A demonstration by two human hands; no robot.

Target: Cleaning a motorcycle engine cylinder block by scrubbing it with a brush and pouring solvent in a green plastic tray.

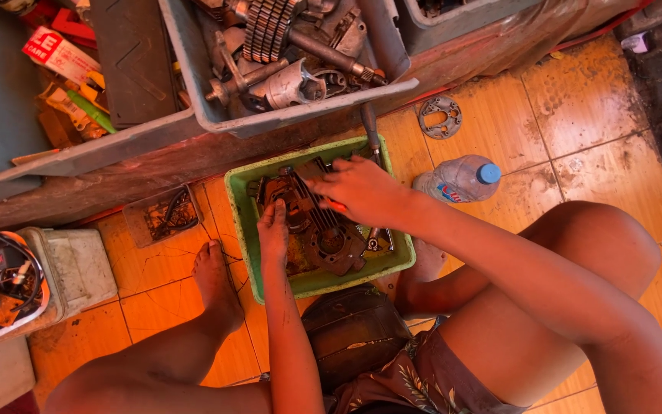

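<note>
Your left hand (273,230) presses flat, fingers open, on the oily engine casing (323,230) lying inside the green tray (243,201). Your right hand (362,192), over the tray's far side, seems to close its grip on a red-handled tool (336,205), though the fingers hide it. Oil may let the casing slide under your palm; a slipping tool could strike your left fingers.

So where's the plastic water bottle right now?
The water bottle lies on the orange tiled floor, just right of the green tray, near the right hand.
</note>
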